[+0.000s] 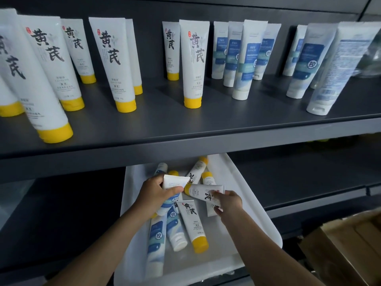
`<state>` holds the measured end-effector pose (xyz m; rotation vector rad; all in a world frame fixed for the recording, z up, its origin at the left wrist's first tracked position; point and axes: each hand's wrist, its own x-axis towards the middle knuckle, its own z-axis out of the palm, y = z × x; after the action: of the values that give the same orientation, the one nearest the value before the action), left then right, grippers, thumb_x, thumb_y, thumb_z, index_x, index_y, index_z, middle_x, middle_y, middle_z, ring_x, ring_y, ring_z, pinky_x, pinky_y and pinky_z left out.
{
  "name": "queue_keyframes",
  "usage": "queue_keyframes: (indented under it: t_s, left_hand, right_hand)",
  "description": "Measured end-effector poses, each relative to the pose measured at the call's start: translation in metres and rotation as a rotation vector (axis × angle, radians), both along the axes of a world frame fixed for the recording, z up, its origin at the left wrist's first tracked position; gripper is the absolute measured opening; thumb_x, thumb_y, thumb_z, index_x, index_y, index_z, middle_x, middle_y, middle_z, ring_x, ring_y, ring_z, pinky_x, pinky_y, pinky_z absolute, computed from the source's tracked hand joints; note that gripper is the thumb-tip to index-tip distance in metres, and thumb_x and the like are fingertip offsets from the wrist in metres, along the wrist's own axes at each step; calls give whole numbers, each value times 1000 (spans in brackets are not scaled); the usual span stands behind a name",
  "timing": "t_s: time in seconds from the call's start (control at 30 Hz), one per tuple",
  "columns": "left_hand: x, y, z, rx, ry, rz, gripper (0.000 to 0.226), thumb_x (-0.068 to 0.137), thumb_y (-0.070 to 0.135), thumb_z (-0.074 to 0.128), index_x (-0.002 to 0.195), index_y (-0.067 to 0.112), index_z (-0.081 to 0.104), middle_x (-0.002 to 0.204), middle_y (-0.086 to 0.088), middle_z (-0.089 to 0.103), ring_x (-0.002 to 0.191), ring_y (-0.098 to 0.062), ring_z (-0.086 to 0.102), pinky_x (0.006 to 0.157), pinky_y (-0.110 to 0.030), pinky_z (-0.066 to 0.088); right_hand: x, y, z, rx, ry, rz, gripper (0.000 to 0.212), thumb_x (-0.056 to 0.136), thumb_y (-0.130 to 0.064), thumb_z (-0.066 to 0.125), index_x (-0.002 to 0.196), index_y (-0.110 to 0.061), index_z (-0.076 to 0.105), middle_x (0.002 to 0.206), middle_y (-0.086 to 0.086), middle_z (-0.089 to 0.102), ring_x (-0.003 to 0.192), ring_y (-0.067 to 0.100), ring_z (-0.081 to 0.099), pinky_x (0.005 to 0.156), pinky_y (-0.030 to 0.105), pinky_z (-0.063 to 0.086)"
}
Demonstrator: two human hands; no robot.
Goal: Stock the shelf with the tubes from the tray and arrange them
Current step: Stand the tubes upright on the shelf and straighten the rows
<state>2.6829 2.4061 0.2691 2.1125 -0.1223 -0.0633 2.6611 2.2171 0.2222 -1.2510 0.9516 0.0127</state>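
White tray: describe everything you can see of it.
The white tray looks like smooth plastic, shallow, with a raised rim and rounded corners. It lies below the upper shelf, far end tucked under it, near end jutting toward the person. Loose tubes lie jumbled on its floor, some yellow-capped, some white-capped. The left hand and right hand reach over it, each gripping a tube; neither visibly touches the tray.

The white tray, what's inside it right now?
The white tray holds overlapping yellow-capped tubes and blue-labelled tubes. The left hand grips a white tube, the right hand a crosswise tube. Whatever lies beneath the pile is hidden.
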Motion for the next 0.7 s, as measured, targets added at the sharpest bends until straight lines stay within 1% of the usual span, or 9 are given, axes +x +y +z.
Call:
queue_keyframes:
  t_s: [0.07, 0.17, 0.27, 0.33, 0.37, 0.43, 0.5, 0.6, 0.7]
  left_hand:
    - [-4, -2, 2, -37, -3, 6, 23, 74, 17, 77, 92, 15, 63, 81, 9, 61, 71, -1, 58, 62, -14, 47]
    - [-8, -7, 6, -72, 1, 16, 24, 76, 18, 75, 95, 10, 64, 88, 3, 64, 73, -6, 61, 58, -13, 47]
    - [-14, -11, 13, -110, -21, 25, 30, 76, 19, 75, 101, 6, 65, 91, 0, 65, 80, -13, 64, 61, -16, 49]
    - [-20, -14, 20, -155, -49, 46, 31, 74, 16, 76, 102, 7, 65, 91, -2, 67, 82, -15, 65, 65, -19, 52]
    - [-24, -15, 24, -177, -67, 57, 29, 74, 14, 76, 101, 9, 65, 90, -1, 67, 81, -14, 65, 66, -18, 53]
    - [-31, -17, 33, -187, -120, 65, 26, 72, 12, 78, 91, 18, 61, 84, 5, 67, 76, -7, 62, 59, -10, 50]
    - [-40, -19, 43, -192, -165, 72, 29, 68, 14, 82, 80, 26, 58, 75, 11, 66, 69, 0, 60, 56, -9, 48]
    - [-59, -26, 62, -231, -215, 107, 29, 73, 7, 77, 76, 27, 56, 74, 10, 65, 61, 6, 61, 55, -7, 47]
    - [-81, -37, 86, -258, -279, 149, 27, 81, 5, 67, 80, 29, 54, 82, 12, 62, 62, 14, 60, 58, -3, 45]
  right_hand:
    - [-4, 0, 5, -15, -71, -39, 22, 80, -7, 71, 75, -11, 49, 78, 9, 59, 76, 25, 59, 74, 36, 55]
    - [-10, -4, 16, -126, -149, -40, 19, 81, -10, 70, 75, -18, 54, 77, 6, 62, 68, 22, 60, 72, 40, 55]
    - [-18, -8, 34, -230, -249, 50, 13, 80, -14, 72, 85, -19, 60, 76, 2, 64, 68, 19, 60, 58, 28, 49]
    - [-22, -12, 43, -281, -308, 115, 14, 79, -15, 74, 89, -15, 64, 76, 3, 65, 71, 21, 61, 56, 25, 47]
    - [-24, -14, 48, -302, -330, 146, 13, 78, -16, 75, 86, -14, 65, 75, 3, 66, 70, 21, 61, 55, 25, 47]
    - [-27, -19, 58, -344, -369, 212, 12, 76, -19, 76, 74, -16, 65, 73, 5, 68, 68, 22, 61, 57, 26, 47]
    - [-31, -27, 71, -383, -415, 304, 15, 76, -21, 76, 67, -18, 64, 73, 8, 69, 67, 21, 59, 62, 29, 45]
    - [-38, -41, 96, -450, -483, 469, 15, 78, -19, 74, 67, -18, 64, 79, 12, 70, 70, 21, 60, 65, 31, 45]
    - [-47, -55, 124, -568, -528, 628, 12, 79, -21, 74, 75, -12, 67, 74, 7, 68, 65, 17, 58, 61, 27, 43]
